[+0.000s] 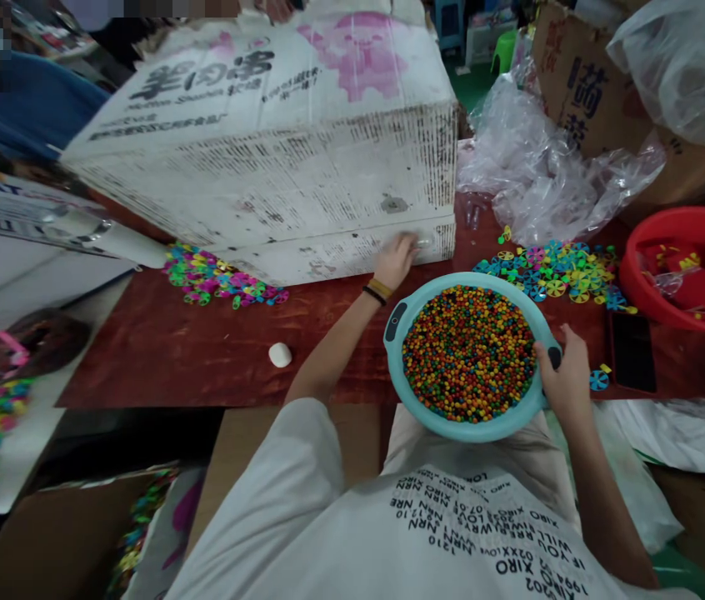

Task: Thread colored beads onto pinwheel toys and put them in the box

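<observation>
A teal plastic basin [483, 431] sits at the table's near edge, filled with a heap of small multicoloured beads [468, 354]. My right hand [568, 375] wraps its right rim, with the fingers over the edge. My left hand [395, 262] reaches past the basin and rests against the front of a large white printed cardboard box [277, 175]. Its fingertips are close to a small pale item [424, 240] on the box, and the curled fingers hide whether they pinch it. A black band and a yellow band [376, 292] circle my left wrist.
Colourful plastic pinwheel pieces [552, 271] lie right of the basin, and a pile of pink-green pieces [218, 277] lies left of the box. A white lump [280, 355], black phone [633, 352], red tub [687, 271] and clear plastic bags [546, 175] share the red-brown table [171, 358].
</observation>
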Action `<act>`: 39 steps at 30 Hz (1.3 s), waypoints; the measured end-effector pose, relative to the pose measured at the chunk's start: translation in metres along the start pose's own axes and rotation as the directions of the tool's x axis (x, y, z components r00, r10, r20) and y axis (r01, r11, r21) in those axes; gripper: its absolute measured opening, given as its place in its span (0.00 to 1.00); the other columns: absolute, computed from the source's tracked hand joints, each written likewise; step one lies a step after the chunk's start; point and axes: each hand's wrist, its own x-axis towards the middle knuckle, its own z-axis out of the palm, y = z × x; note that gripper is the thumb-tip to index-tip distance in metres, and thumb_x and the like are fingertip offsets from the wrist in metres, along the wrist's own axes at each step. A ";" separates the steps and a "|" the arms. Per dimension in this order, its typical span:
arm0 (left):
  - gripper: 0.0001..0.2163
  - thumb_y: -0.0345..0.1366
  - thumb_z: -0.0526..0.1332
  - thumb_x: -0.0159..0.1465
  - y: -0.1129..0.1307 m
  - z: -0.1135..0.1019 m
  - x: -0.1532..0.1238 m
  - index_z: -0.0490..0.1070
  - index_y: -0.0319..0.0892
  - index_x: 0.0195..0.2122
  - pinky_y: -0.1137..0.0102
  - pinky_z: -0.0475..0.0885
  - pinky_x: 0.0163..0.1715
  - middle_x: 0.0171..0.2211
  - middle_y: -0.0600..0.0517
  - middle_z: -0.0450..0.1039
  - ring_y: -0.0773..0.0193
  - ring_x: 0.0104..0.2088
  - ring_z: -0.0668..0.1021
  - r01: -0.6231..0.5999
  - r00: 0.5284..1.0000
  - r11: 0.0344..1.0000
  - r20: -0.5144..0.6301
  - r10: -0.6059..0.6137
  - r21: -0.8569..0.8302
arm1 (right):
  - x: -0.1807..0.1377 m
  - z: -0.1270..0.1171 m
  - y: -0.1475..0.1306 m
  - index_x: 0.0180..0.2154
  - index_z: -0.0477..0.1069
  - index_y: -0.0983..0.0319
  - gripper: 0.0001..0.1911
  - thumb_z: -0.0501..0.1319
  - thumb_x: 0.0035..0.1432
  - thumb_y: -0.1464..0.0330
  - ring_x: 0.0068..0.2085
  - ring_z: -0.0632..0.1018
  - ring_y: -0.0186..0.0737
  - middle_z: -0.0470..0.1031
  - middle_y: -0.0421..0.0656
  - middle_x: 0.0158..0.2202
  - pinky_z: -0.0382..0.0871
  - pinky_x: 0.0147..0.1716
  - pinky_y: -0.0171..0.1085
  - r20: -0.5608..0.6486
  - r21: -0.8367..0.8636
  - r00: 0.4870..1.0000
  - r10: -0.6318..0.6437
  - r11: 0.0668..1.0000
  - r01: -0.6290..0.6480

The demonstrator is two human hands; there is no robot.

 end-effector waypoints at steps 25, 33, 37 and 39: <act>0.17 0.50 0.60 0.70 0.106 -0.003 -0.089 0.66 0.43 0.50 0.60 0.74 0.44 0.40 0.48 0.72 0.60 0.37 0.75 0.039 0.946 0.842 0.291 0.142 -0.539 | 0.058 0.017 -0.057 0.43 0.78 0.72 0.16 0.51 0.65 0.80 0.47 0.75 0.59 0.77 0.61 0.42 0.66 0.46 0.50 0.725 -0.314 0.597 -0.342 0.608 0.729; 0.21 0.45 0.66 0.64 0.113 -0.008 -0.092 0.66 0.44 0.55 0.59 0.76 0.52 0.50 0.43 0.74 0.56 0.50 0.79 0.230 0.808 0.604 0.496 0.319 -0.763 | 0.064 0.010 -0.055 0.46 0.72 0.67 0.12 0.54 0.65 0.72 0.44 0.77 0.53 0.78 0.56 0.44 0.69 0.44 0.46 0.633 -0.110 0.695 -0.342 0.848 0.518; 0.18 0.48 0.68 0.65 0.111 -0.010 -0.104 0.69 0.41 0.46 0.60 0.76 0.47 0.44 0.45 0.78 0.57 0.44 0.81 0.274 0.833 0.654 0.514 0.206 -0.705 | 0.057 0.010 -0.046 0.47 0.69 0.65 0.11 0.53 0.65 0.70 0.39 0.76 0.50 0.77 0.52 0.40 0.69 0.40 0.44 0.626 -0.038 0.734 -0.261 0.931 0.364; 0.16 0.45 0.72 0.62 0.110 -0.011 -0.110 0.70 0.41 0.41 0.60 0.74 0.47 0.41 0.46 0.77 0.55 0.44 0.79 0.096 0.851 0.845 0.484 0.204 -0.525 | 0.053 0.011 -0.044 0.47 0.69 0.65 0.11 0.53 0.64 0.72 0.42 0.76 0.50 0.76 0.53 0.44 0.69 0.43 0.45 0.634 -0.052 0.722 -0.277 0.916 0.398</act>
